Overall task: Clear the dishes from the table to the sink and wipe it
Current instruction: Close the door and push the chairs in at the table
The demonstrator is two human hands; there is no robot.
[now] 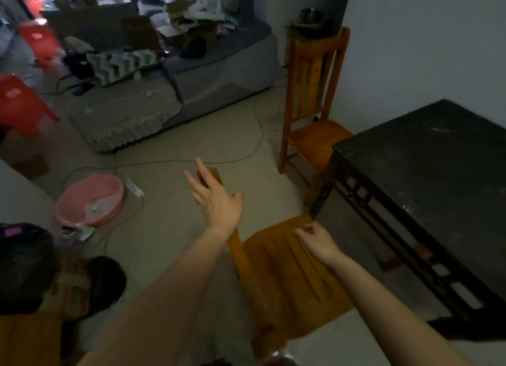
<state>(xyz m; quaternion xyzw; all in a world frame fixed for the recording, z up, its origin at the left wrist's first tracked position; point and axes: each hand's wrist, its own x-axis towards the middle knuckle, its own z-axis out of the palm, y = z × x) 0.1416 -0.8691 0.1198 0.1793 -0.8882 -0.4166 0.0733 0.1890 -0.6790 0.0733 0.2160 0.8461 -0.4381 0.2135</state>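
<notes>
Black, dull wood makes up the desk [438, 174], which fills the right side of the view against the wall. No dishes stand on the part of it that shows, and no sink is in view. I judge the clearing to be done, or nearly so, with the wiping yet to come.

The wooden chair [287, 278] just beside the desk's near corner appears to be what is in hand now, probably to be shifted for room along the desk's edge. A second wooden chair [315, 97] stands at the far corner.

The hands are apart. The left hand [216, 201] has its fingers straight and spread over the chair's top post, and I cannot tell whether it touches the post. The right hand [317, 242] has its fingers curled at the edge of the slatted part, but I cannot tell if it grips the wood.

No cloth is visible, so the next move calls for fetching one once the chair is settled.

Pale smears and specks mark the desk's top, and the finish looks scuffed, so it will likely need firm rubbing.
</notes>
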